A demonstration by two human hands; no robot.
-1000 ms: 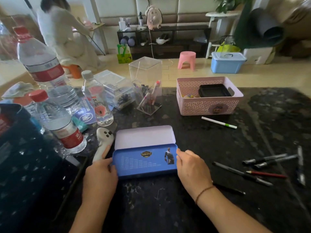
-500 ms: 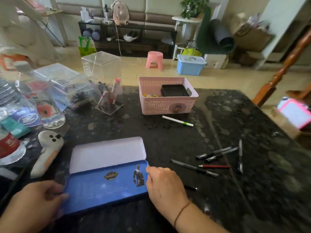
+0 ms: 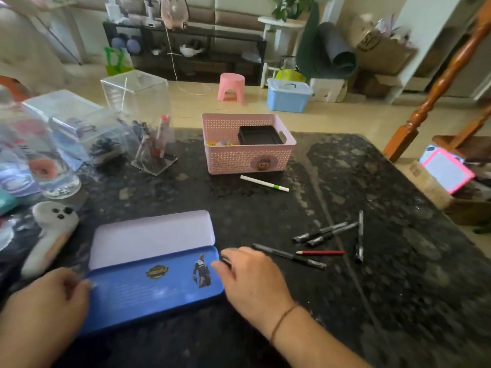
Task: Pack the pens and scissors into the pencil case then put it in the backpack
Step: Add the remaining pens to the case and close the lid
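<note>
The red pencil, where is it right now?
The red pencil lies flat on the dark table, right of the right hand, among the black pens.

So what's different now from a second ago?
The right hand slid off the open pencil case's end toward the pens and now touches nothing. The left hand still rests at the case's other end. The view swung right. Case, pens and pink basket stayed put.

right hand (image 3: 255, 278) has left the pencil case (image 3: 154, 285), reaching rightward.
</note>
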